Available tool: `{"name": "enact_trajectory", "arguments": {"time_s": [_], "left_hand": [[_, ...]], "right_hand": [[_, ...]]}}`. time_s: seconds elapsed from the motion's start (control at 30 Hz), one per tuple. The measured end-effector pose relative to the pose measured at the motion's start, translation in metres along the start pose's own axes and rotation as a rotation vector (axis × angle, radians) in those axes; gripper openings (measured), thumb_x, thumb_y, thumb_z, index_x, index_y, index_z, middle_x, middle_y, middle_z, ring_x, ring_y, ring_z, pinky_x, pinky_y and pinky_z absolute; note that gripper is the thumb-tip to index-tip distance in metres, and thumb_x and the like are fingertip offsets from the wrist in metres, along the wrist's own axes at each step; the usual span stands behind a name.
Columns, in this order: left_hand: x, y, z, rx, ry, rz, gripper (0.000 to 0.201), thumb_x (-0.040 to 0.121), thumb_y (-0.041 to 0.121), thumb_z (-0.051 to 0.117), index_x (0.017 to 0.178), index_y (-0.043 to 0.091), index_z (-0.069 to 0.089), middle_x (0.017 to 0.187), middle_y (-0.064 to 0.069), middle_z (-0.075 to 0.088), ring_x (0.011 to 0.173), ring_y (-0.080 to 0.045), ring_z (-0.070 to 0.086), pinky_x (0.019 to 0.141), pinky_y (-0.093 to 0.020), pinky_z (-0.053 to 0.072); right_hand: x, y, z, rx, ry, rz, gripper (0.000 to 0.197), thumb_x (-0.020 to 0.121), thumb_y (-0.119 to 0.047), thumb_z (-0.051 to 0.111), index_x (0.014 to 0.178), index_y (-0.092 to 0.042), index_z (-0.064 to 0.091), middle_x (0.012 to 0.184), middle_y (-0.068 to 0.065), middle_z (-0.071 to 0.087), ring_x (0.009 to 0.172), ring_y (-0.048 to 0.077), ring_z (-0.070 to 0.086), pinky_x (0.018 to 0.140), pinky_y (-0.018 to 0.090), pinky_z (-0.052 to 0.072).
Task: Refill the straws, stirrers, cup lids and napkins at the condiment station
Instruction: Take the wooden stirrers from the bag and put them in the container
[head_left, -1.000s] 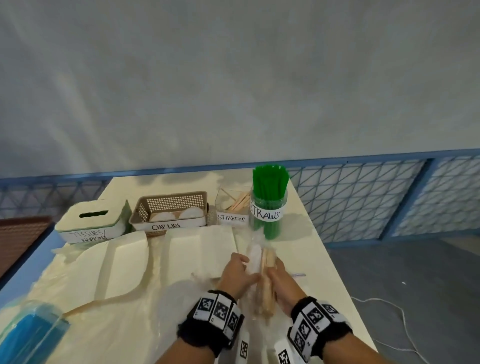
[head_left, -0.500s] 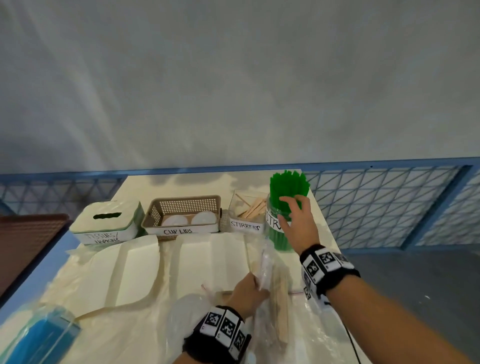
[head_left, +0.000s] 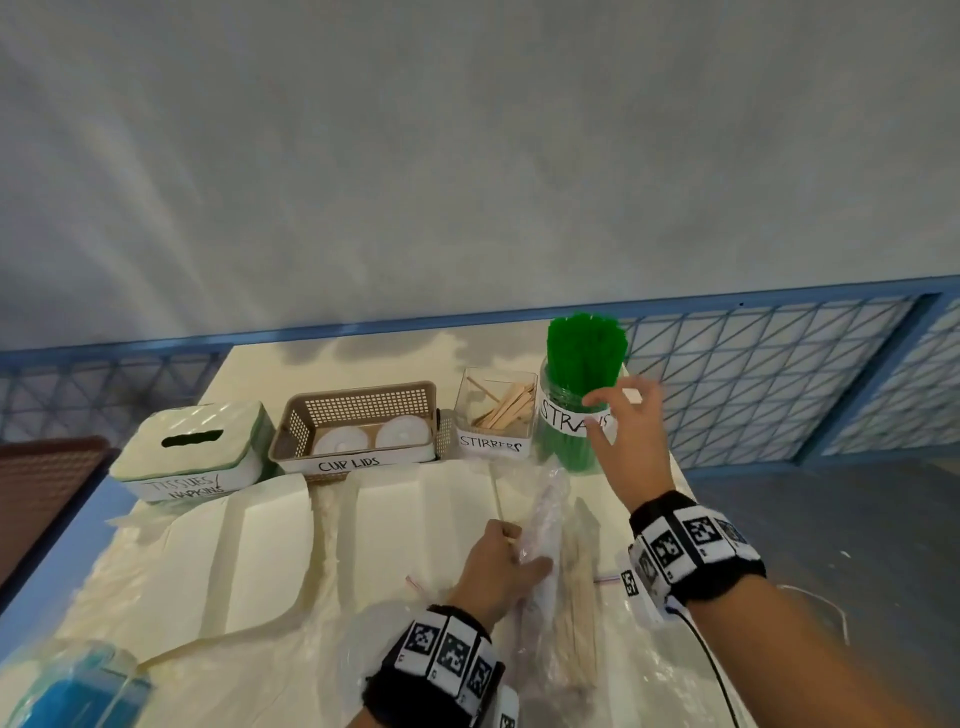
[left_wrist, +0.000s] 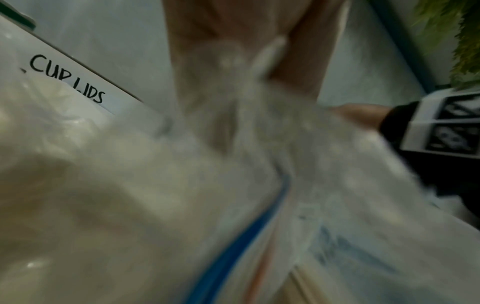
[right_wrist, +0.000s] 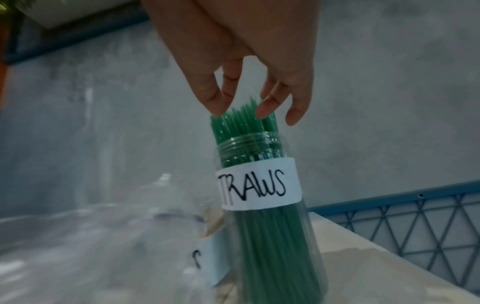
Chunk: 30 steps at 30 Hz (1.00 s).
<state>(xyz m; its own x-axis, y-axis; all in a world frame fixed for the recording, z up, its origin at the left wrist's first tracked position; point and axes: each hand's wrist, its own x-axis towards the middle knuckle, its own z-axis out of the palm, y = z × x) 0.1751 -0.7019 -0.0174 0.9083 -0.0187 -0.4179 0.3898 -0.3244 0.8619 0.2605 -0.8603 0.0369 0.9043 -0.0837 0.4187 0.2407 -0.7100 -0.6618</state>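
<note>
My left hand (head_left: 519, 552) grips a clear plastic bag (head_left: 546, 514) of wooden stirrers (head_left: 577, 613) lying on the table in front of me. The left wrist view shows the left hand (left_wrist: 233, 51) blurred behind the bag's plastic (left_wrist: 259, 164). My right hand (head_left: 618, 413) hovers with spread fingers in front of the jar of green straws (head_left: 571, 447). In the right wrist view its fingertips (right_wrist: 217, 109) are at the straw tops (right_wrist: 241, 123), and the hand holds nothing. The stirrers box (head_left: 496, 444), cup lids basket (head_left: 358, 415) and tissue box (head_left: 192, 452) stand in a row to the left.
White folded paper packs (head_left: 260, 551) and crumpled plastic cover the near table. A blue pack in plastic (head_left: 67, 696) lies at the bottom left. The table's right edge (head_left: 680, 483) drops to the floor by a blue mesh railing (head_left: 753, 384).
My right hand let go of the stirrer bag and reached up to the straws jar, then drew back slightly lower. My left hand keeps hold of the bag.
</note>
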Motion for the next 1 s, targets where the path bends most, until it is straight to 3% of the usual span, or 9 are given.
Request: {"name": "enact_trajectory", "arguments": {"time_s": [0.13, 0.23, 0.3, 0.37, 0.47, 0.63, 0.73, 0.83, 1.0], "left_hand": [[-0.001, 0.009, 0.004, -0.031, 0.041, 0.085, 0.034, 0.079, 0.013, 0.069, 0.107, 0.012, 0.05, 0.1, -0.009, 0.064, 0.088, -0.027, 0.064, 0.078, -0.041, 0.056], [-0.005, 0.023, 0.008, 0.023, 0.102, 0.166, 0.019, 0.082, 0.016, 0.064, 0.098, 0.013, 0.053, 0.085, 0.0, 0.061, 0.071, -0.013, 0.058, 0.062, -0.026, 0.051], [-0.01, 0.031, 0.009, 0.039, 0.119, 0.218, 0.017, 0.083, 0.017, 0.062, 0.096, 0.012, 0.053, 0.082, 0.001, 0.06, 0.067, -0.011, 0.055, 0.056, -0.022, 0.048], [-0.015, 0.037, 0.009, -0.021, 0.098, 0.259, 0.022, 0.084, 0.015, 0.062, 0.103, 0.013, 0.053, 0.088, 0.0, 0.06, 0.076, -0.016, 0.059, 0.066, -0.029, 0.052], [-0.022, 0.044, 0.007, -0.299, -0.032, 0.172, 0.025, 0.091, 0.017, 0.057, 0.115, 0.013, 0.054, 0.105, -0.01, 0.061, 0.085, -0.02, 0.063, 0.064, -0.029, 0.055], [-0.02, 0.04, 0.005, -0.523, -0.114, 0.05, 0.012, 0.094, 0.013, 0.052, 0.103, 0.007, 0.056, 0.088, -0.01, 0.065, 0.072, -0.021, 0.062, 0.055, -0.025, 0.051], [-0.017, 0.033, 0.006, -0.648, -0.092, -0.048, 0.023, 0.088, 0.007, 0.061, 0.108, -0.001, 0.052, 0.07, -0.011, 0.057, 0.054, -0.015, 0.053, 0.046, -0.021, 0.047], [-0.014, 0.029, 0.004, -0.589, -0.116, -0.031, 0.007, 0.089, 0.009, 0.06, 0.09, 0.002, 0.058, 0.068, -0.008, 0.05, 0.054, -0.012, 0.045, 0.044, -0.018, 0.043], [-0.018, 0.034, 0.001, -0.574, -0.094, 0.087, 0.015, 0.092, 0.016, 0.056, 0.085, 0.002, 0.054, 0.072, -0.01, 0.06, 0.062, -0.015, 0.063, 0.055, -0.023, 0.053]], "right_hand": [[-0.046, -0.009, -0.001, 0.1, -0.503, 0.284, 0.013, 0.089, -0.031, 0.058, 0.09, -0.018, 0.054, 0.085, -0.004, 0.058, 0.071, 0.013, 0.057, 0.064, 0.02, 0.042], [-0.073, -0.014, 0.002, 0.193, -0.686, 0.411, 0.024, 0.087, -0.042, 0.058, 0.093, -0.019, 0.053, 0.085, -0.002, 0.062, 0.065, 0.009, 0.058, 0.06, 0.02, 0.043], [-0.078, -0.02, 0.002, 0.277, -0.625, 0.43, 0.023, 0.088, -0.039, 0.058, 0.094, -0.017, 0.054, 0.088, -0.003, 0.06, 0.068, 0.008, 0.058, 0.059, 0.02, 0.047], [-0.074, -0.025, -0.002, 0.332, -0.536, 0.423, 0.019, 0.089, -0.035, 0.058, 0.094, -0.017, 0.055, 0.088, -0.004, 0.059, 0.071, 0.009, 0.058, 0.063, 0.024, 0.051], [-0.073, -0.025, -0.007, 0.384, -0.485, 0.427, 0.029, 0.088, -0.041, 0.057, 0.102, -0.016, 0.054, 0.089, -0.002, 0.062, 0.078, 0.014, 0.063, 0.069, 0.028, 0.053], [-0.08, -0.014, -0.007, 0.387, -0.409, 0.387, 0.013, 0.09, -0.023, 0.059, 0.087, -0.011, 0.056, 0.084, 0.0, 0.058, 0.065, 0.009, 0.053, 0.044, 0.011, 0.04], [-0.081, -0.009, -0.005, 0.388, -0.418, 0.374, 0.019, 0.09, -0.014, 0.058, 0.071, -0.016, 0.056, 0.072, -0.002, 0.057, 0.064, 0.01, 0.05, 0.052, 0.017, 0.039], [-0.083, -0.007, -0.002, 0.322, -0.405, 0.35, 0.022, 0.088, -0.014, 0.06, 0.069, -0.025, 0.054, 0.075, -0.006, 0.058, 0.078, 0.013, 0.054, 0.069, 0.022, 0.04], [-0.084, -0.017, -0.002, 0.465, -0.361, 0.362, 0.014, 0.081, -0.026, 0.07, 0.086, -0.017, 0.061, 0.083, -0.004, 0.061, 0.074, 0.009, 0.058, 0.059, 0.016, 0.042]]}}
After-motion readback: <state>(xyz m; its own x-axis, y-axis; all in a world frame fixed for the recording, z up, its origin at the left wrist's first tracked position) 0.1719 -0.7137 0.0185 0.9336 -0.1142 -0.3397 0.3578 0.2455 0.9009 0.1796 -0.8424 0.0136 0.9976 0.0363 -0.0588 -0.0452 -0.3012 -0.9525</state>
